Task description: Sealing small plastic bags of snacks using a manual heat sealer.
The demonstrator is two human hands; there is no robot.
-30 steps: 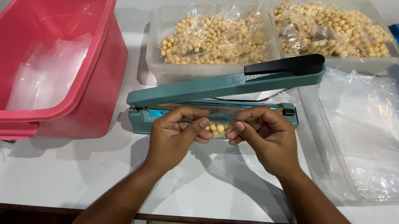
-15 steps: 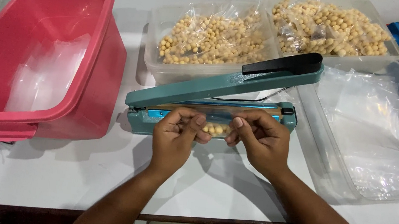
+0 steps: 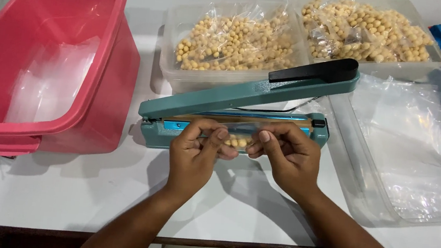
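My left hand and my right hand together pinch a small clear plastic bag of yellow round snacks, one hand at each end. The bag's top edge lies on the bar of a teal impulse sealer, right in front of my fingers. The sealer's lid with its black handle stands raised at a slant over the bar.
A pink tub with a clear bag inside stands at the left. Two clear tubs of yellow snacks sit behind the sealer. A clear tray of empty plastic bags lies at the right. The white table's front edge is near me.
Both hands have shifted slightly with the small bag and brought it closer to the sealer bar. The sealer lid stays raised.
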